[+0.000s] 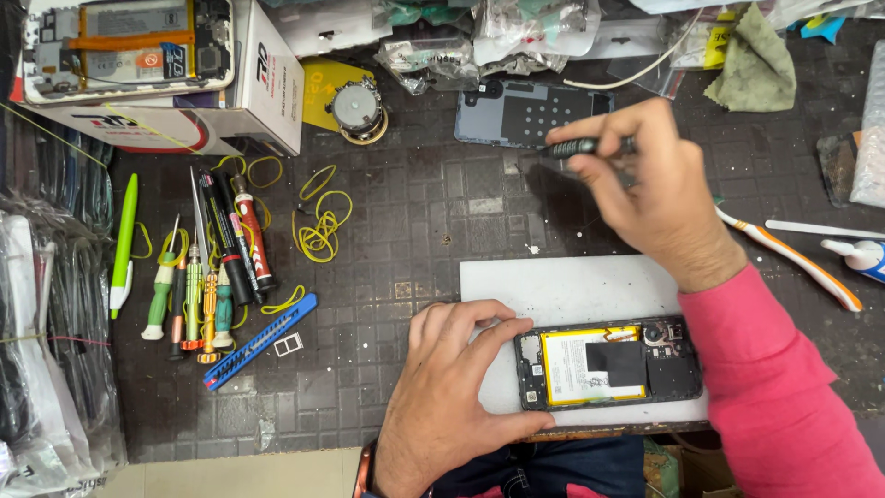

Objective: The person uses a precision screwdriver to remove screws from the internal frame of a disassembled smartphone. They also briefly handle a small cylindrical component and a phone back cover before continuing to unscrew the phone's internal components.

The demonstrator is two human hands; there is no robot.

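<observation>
An opened phone [608, 364] with a yellow battery and bare circuit board lies on a white pad [562, 290] near the bench's front edge. My left hand [452, 387] grips the phone's left end, thumb under it and fingers over the top corner. My right hand [650, 189] is raised above and behind the pad, closed on a dark screwdriver [576, 147] whose tip points left. Its pink sleeve [774, 387] covers the phone's right end. A grey phone back cover [530, 112] lies behind the screwdriver.
Several screwdrivers, pens and a blue opening tool [258, 341] lie at the left among yellow rubber bands [321, 231]. A white box [221, 101] carrying another opened phone sits back left. A toothbrush [793, 258], a glue tube [857, 256], a green cloth [756, 65] and plastic bags fill the right and rear.
</observation>
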